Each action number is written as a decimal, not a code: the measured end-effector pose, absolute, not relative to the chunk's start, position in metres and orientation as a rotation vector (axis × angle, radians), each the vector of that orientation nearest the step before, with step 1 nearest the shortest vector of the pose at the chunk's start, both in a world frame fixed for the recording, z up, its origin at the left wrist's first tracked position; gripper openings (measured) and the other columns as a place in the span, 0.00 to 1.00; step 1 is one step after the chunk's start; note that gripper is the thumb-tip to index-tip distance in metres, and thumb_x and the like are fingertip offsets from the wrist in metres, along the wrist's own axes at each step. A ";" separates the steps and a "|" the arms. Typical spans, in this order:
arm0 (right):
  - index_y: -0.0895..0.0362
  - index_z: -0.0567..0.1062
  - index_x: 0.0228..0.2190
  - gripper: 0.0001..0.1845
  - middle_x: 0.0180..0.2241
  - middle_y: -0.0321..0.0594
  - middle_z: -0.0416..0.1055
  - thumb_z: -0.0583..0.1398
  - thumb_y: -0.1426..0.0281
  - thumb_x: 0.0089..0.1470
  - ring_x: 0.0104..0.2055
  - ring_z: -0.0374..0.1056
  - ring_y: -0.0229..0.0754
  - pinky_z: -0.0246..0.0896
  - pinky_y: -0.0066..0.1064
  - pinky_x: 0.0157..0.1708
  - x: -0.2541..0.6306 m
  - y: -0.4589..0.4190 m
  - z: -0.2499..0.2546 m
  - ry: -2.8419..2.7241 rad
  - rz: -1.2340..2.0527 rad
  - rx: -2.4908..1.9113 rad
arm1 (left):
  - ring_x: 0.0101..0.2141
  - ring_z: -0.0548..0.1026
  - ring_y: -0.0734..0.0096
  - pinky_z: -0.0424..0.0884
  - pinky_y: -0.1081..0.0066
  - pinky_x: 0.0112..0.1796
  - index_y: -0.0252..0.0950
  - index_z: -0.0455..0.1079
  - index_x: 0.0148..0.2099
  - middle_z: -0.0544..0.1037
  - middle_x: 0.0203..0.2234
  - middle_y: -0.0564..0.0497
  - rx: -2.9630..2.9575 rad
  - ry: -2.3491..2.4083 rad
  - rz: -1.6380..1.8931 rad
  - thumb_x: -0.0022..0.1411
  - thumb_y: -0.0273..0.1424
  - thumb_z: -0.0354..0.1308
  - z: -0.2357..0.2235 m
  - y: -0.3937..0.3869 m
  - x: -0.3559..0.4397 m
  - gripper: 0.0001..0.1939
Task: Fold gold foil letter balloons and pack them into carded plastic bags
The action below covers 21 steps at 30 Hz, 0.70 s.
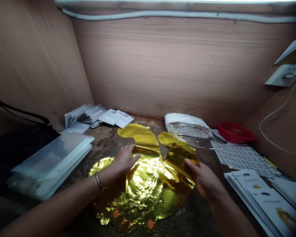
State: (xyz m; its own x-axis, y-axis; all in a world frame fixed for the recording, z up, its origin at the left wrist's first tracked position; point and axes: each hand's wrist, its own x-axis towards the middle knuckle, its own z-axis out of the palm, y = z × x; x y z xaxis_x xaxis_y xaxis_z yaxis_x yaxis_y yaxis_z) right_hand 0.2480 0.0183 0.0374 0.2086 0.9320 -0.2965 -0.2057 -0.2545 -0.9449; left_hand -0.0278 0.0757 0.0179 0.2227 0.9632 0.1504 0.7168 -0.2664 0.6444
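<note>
A flat, uninflated gold foil balloon [145, 184] lies on the dark worktable in front of me, crinkled, with orange spots near its front edge. My left hand [122, 162] rests flat on its upper left part, fingers stretched out, a thin bracelet on the wrist. My right hand [204, 178] pinches the balloon's right flap, which is folded up and inward. Two rounded gold lobes stick out toward the back wall.
A stack of clear plastic sleeves [51, 161] lies at the left, white leaflets [98, 116] behind it. A bag of white items [187, 125], a red basket [235, 132], a sticker sheet [241, 156] and printed cards [263, 197] fill the right. Plywood walls enclose the table.
</note>
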 end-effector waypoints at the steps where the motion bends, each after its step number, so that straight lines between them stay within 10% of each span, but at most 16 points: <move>1: 0.56 0.75 0.25 0.11 0.25 0.38 0.76 0.70 0.65 0.40 0.30 0.72 0.44 0.68 0.32 0.32 0.243 0.031 0.037 -0.796 1.336 -1.403 | 0.51 0.68 0.49 0.63 0.53 0.51 0.33 0.64 0.57 0.73 0.48 0.39 2.082 1.554 0.717 0.61 0.37 0.56 0.012 0.083 -0.032 0.24; 8: 0.60 0.72 0.31 0.10 0.26 0.32 0.70 0.60 0.66 0.60 0.24 0.66 0.33 0.66 0.27 0.26 0.192 0.096 0.032 -0.978 1.428 -1.638 | 0.51 0.67 0.55 0.63 0.58 0.53 0.34 0.62 0.60 0.72 0.50 0.42 2.156 1.542 0.781 0.57 0.30 0.56 -0.016 0.080 -0.028 0.27; 21: 0.60 0.73 0.36 0.13 0.34 0.36 0.72 0.60 0.61 0.60 0.32 0.70 0.38 0.68 0.33 0.33 0.167 0.111 0.012 -1.436 1.138 -1.620 | 0.51 0.68 0.57 0.64 0.58 0.53 0.35 0.63 0.58 0.73 0.51 0.44 2.087 1.502 0.904 0.57 0.27 0.56 -0.022 0.082 -0.036 0.25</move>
State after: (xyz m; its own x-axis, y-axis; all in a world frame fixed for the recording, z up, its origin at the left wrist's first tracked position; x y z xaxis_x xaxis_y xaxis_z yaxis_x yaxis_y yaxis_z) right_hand 0.1669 0.1108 0.0118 0.0081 0.9857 -0.1684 0.3887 -0.1583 -0.9077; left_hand -0.0362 0.0818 -0.0216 0.2082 0.9420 0.2634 0.6740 -0.3333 0.6593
